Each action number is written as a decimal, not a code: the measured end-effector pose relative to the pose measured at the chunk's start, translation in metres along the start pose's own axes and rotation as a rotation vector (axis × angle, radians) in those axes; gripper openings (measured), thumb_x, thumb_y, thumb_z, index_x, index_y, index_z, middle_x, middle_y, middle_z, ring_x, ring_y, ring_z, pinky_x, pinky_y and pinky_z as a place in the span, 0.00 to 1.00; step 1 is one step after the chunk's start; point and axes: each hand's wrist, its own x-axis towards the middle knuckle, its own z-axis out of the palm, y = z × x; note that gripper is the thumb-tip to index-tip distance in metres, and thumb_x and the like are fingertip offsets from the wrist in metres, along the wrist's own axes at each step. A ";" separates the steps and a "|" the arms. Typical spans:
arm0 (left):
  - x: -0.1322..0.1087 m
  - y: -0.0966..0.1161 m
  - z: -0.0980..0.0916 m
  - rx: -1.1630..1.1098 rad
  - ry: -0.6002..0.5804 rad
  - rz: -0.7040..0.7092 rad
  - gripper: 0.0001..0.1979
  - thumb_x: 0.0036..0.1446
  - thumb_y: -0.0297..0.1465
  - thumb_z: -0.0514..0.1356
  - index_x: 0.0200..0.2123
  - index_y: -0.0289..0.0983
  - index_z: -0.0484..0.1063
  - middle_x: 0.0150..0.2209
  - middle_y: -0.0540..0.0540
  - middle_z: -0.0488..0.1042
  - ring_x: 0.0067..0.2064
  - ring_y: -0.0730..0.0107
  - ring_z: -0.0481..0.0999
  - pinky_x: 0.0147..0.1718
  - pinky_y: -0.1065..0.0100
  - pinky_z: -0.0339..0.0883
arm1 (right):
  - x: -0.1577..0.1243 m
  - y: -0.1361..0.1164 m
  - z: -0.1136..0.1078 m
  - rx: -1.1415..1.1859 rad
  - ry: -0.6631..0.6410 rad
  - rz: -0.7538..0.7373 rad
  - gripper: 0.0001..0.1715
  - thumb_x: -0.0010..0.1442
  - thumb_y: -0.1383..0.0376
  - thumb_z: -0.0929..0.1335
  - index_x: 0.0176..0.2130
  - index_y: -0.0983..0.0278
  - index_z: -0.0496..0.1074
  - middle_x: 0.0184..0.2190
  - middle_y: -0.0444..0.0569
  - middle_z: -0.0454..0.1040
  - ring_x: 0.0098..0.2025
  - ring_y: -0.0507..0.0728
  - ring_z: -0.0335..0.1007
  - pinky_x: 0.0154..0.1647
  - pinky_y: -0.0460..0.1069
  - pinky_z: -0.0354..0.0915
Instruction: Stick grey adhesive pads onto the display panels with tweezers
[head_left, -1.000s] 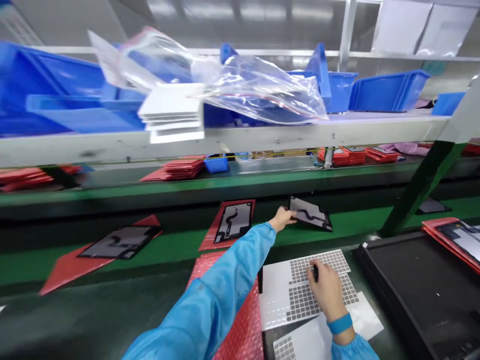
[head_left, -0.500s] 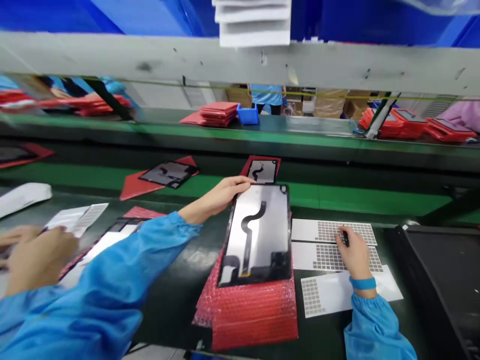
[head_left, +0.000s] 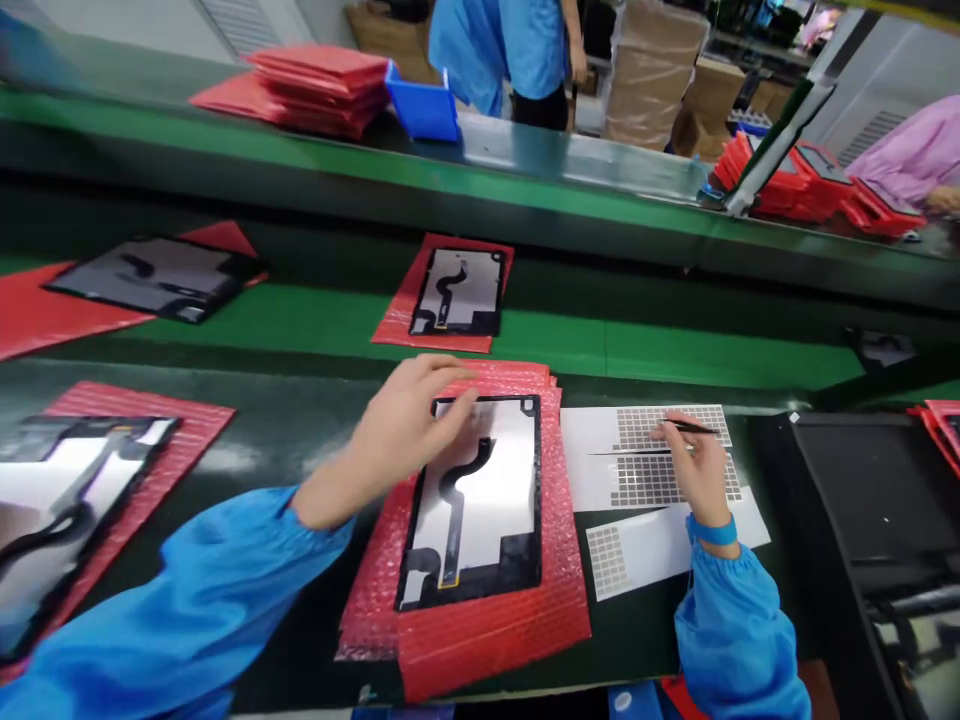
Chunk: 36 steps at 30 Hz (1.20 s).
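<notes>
A flat panel with a silver back and black flex cable (head_left: 480,505) lies on a stack of red bubble-wrap sheets (head_left: 487,610) in front of me. My left hand (head_left: 409,425) rests on the panel's upper left corner, fingers bent and pressed down on it. My right hand (head_left: 694,465) pinches thin black tweezers (head_left: 690,427) whose tip lies over white sheets of small grey sticker squares (head_left: 660,465) to the right of the panel.
On the green conveyor (head_left: 675,355) behind lie more panels on red sheets (head_left: 450,295) (head_left: 150,280). Another panel (head_left: 67,510) lies at my left. A black tray (head_left: 862,500) stands at the right. A person in blue (head_left: 510,50) stands across the line, near a blue bin (head_left: 424,105).
My left hand carried the panel off the conveyor and set it flat on the red stack. My head tilted down. The right hand raised the tweezers over the sticker sheets.
</notes>
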 end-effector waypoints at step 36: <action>-0.047 0.051 0.187 0.308 -0.634 0.347 0.48 0.61 0.58 0.58 0.75 0.35 0.59 0.76 0.27 0.49 0.76 0.30 0.51 0.70 0.34 0.54 | 0.011 0.029 0.042 0.224 -0.357 0.222 0.36 0.62 0.33 0.70 0.40 0.63 0.76 0.27 0.50 0.80 0.24 0.58 0.77 0.22 0.49 0.67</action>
